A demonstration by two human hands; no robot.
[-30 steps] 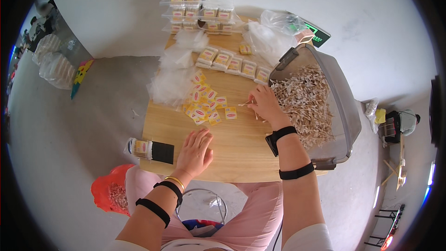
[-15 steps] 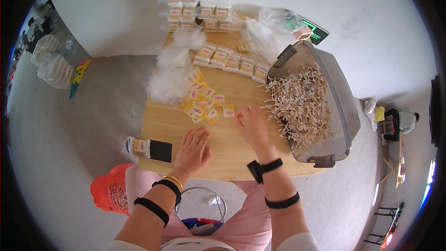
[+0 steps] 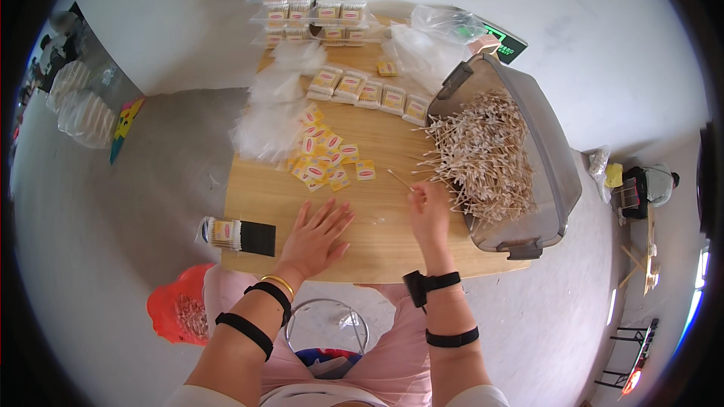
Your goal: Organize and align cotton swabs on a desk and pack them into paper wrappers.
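My right hand (image 3: 431, 215) is beside the open side of a grey plastic bin (image 3: 559, 181), its fingers pinched on a single cotton swab (image 3: 398, 179) that points up and left. Loose cotton swabs (image 3: 490, 154) fill the bin, which lies tipped towards me; some stick out over its edge. On the bare wood nearer me, my left hand (image 3: 315, 234) lies palm down with fingers spread, holding nothing. Just beyond it is a scattered heap of small yellow and white cards (image 3: 320, 158). To its left, a clear pack of swabs (image 3: 225, 234) stands against a black block (image 3: 258, 240).
Filled swab packs (image 3: 349, 87) line the back of the wooden table (image 3: 362, 249). Clear plastic bags (image 3: 268, 128) lie left of the cards. Bagged packs (image 3: 286, 11) are stacked at the far edge. A red bag (image 3: 167, 305) with swabs hangs low by my left leg.
My right hand has drawn slightly towards me and right, and a cotton swab now shows in its fingers. My left hand has flattened, its fingers spreading a little to the right.
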